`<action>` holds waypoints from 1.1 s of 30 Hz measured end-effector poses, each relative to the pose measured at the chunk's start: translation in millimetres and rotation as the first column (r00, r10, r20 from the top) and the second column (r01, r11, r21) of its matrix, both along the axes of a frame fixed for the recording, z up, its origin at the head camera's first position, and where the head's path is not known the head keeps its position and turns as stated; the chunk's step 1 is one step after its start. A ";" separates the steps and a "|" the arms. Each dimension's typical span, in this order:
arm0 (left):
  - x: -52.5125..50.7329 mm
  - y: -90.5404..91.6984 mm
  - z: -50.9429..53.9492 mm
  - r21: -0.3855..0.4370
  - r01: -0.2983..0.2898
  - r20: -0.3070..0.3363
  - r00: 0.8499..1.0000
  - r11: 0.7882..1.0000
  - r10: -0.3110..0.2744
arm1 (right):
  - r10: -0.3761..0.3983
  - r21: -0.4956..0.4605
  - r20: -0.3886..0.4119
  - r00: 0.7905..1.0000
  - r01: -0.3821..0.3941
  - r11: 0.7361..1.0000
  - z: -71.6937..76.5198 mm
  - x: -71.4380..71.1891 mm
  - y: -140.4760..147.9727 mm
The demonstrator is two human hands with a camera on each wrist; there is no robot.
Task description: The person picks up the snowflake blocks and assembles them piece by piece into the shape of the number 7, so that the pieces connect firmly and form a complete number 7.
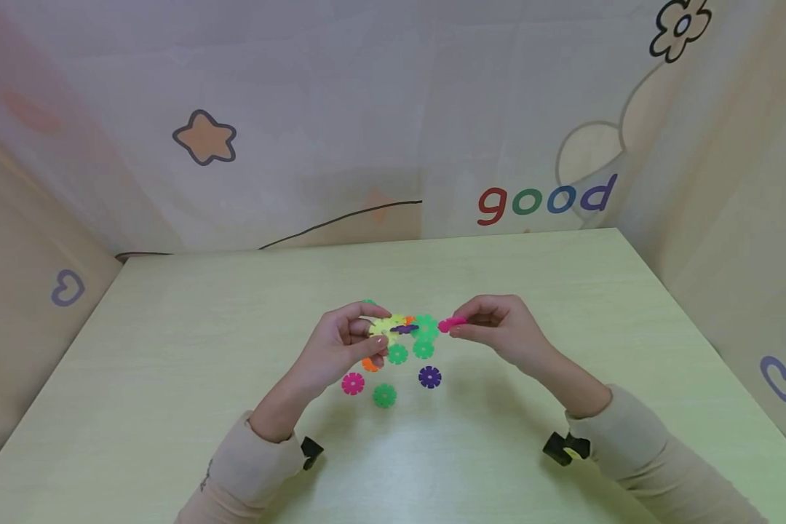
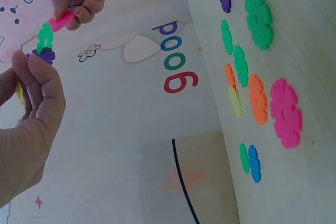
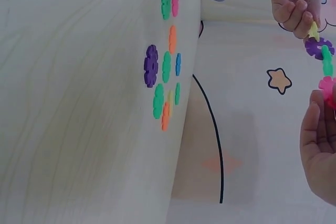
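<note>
My left hand [image 1: 337, 346] pinches a yellow plastic snowflake disc [image 1: 380, 331] above the table. A purple disc [image 1: 404, 330] is slotted to it edge-on, and a green disc [image 1: 426, 325] follows in the same short chain. From the other side, my right hand [image 1: 507, 331] holds a pink disc [image 1: 452, 324] between thumb and fingers. In the left wrist view, the pink disc [image 2: 62, 21] meets the edge of the green disc [image 2: 45, 38]; whether their slots are engaged I cannot tell. Fingers partly hide the yellow disc.
Loose discs lie on the table below the hands: a purple one [image 1: 429, 377], a pink one [image 1: 353, 383], orange ones and several green ones such as the nearest [image 1: 384, 396]. A blue disc [image 2: 254, 163] lies farther back. Printed cloth walls [image 1: 301, 109] surround the table.
</note>
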State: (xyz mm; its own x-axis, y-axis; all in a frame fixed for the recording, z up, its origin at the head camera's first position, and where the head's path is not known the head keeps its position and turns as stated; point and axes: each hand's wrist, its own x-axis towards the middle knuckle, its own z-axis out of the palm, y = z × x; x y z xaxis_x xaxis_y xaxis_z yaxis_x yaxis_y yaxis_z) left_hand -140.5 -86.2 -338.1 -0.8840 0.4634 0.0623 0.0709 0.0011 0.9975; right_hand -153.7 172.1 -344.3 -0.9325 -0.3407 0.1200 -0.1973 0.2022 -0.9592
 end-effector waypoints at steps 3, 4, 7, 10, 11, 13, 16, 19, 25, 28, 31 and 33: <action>0.0 -0.1 -0.2 0.005 -0.002 -0.003 1.000 1.000 0.002 | 0.001 0.000 -0.016 1.000 -0.001 1.000 -1.2 0.1 -0.4; 0.0 0.0 -0.2 0.006 -0.001 -0.003 1.000 1.000 0.001 | 0.002 0.000 -0.020 1.000 -0.002 1.000 -1.4 0.2 -0.6; 0.1 0.7 -0.3 -0.001 -0.001 0.001 1.000 1.000 0.001 | 0.000 0.009 -0.025 1.000 0.000 1.000 -1.5 1.0 -1.8; 0.4 1.6 -0.8 -0.009 -0.003 0.004 1.000 1.000 0.003 | -0.007 0.017 -0.031 0.999 0.008 1.000 -1.3 2.3 -3.3; 0.4 1.8 -1.2 -0.010 -0.005 0.005 1.000 1.000 0.005 | -0.010 0.018 -0.034 0.999 0.011 1.000 -1.3 2.8 -3.8; 0.7 2.1 -1.8 -0.008 -0.009 -0.001 1.000 1.000 0.009 | -0.011 0.016 -0.046 0.999 0.012 1.000 -1.6 3.4 -4.9; 1.1 2.6 -3.1 0.005 -0.019 -0.010 1.000 1.000 0.019 | -0.007 0.005 -0.071 0.997 0.007 1.000 -3.3 3.8 -6.5; 1.2 3.1 -4.0 0.010 -0.033 -0.029 0.999 0.999 0.033 | 0.002 0.000 -0.111 0.994 -0.002 1.000 -5.1 4.0 -7.8; 0.3 2.3 -5.1 0.003 -0.054 -0.067 0.996 0.999 0.054 | 0.002 0.014 -0.197 0.980 0.001 1.000 -6.3 4.7 -11.4; 0.4 1.8 -4.8 0.002 -0.055 -0.075 0.996 0.999 0.055 | -0.008 0.019 -0.209 0.978 0.012 1.000 -6.5 5.2 -13.2; 1.0 1.6 -3.8 -0.004 -0.055 -0.080 0.995 0.998 0.054 | -0.013 0.020 -0.217 0.976 0.018 1.000 -7.2 5.7 -14.8; 1.6 1.4 -2.6 -0.014 -0.058 -0.079 0.995 0.998 0.057 | -0.019 0.019 -0.225 0.974 0.024 1.000 -8.0 5.8 -15.9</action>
State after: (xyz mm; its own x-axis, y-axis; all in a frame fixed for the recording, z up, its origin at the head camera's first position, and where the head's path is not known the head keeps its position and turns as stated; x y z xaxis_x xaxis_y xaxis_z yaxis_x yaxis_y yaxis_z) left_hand -138.9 -84.8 -340.7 -0.9019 0.4133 0.1256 0.1484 0.0233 0.9887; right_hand -147.9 156.3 -352.3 -0.8895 -0.3259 0.3204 -0.4029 0.2283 -0.8863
